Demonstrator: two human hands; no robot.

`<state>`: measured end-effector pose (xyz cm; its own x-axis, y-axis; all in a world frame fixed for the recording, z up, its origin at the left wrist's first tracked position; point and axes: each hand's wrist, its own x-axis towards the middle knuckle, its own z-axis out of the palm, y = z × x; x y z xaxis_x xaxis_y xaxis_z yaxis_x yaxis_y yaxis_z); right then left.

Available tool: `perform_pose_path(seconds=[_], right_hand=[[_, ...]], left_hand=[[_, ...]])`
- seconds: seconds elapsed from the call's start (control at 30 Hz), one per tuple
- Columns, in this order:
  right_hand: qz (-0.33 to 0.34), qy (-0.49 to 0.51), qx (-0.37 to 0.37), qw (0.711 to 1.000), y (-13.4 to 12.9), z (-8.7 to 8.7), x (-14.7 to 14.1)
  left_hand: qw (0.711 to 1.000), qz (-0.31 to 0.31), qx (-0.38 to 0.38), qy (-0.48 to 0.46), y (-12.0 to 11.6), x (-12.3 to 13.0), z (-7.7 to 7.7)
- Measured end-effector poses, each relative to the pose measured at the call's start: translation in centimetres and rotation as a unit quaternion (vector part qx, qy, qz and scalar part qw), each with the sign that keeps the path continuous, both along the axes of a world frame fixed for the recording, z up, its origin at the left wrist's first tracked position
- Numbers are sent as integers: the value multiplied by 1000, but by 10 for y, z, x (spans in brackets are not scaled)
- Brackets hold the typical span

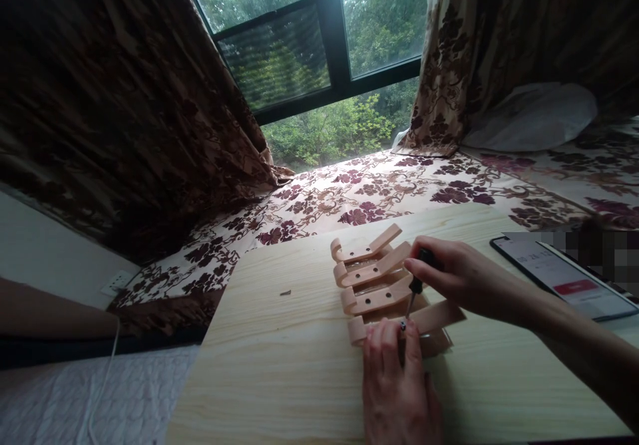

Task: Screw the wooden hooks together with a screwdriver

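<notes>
A wooden rack with several curved hook pieces point(377, 272) lies on the pale wood board, dark screws showing in the farther hooks. My right hand point(446, 269) is closed around the dark handle of a small screwdriver point(415, 285). Its shaft slants down to a screw point(403, 324) on the nearest hook. My left hand point(397, 382) presses its fingers and thumb onto that nearest hook, on both sides of the screw, steadying the rack. The fingertips hide part of the hook, and I cannot tell how deep the screw sits.
The wood-grain board point(259, 365) carries a small dark piece point(285, 293) left of the rack. A phone point(564, 279) with a lit screen lies at the right. Floral fabric point(359, 192) covers the ledge behind, below a window. A white cable point(107, 378) hangs at the left.
</notes>
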<state>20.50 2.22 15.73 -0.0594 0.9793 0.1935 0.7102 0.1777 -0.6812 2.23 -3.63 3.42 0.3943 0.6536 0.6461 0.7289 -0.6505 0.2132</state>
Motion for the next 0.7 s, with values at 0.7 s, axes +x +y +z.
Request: perform_pose_path(seconds=[0.7], right_hand=[[66, 29, -18, 997, 5, -6, -6]], left_hand=[[1000, -11, 8, -5, 0, 1, -2]])
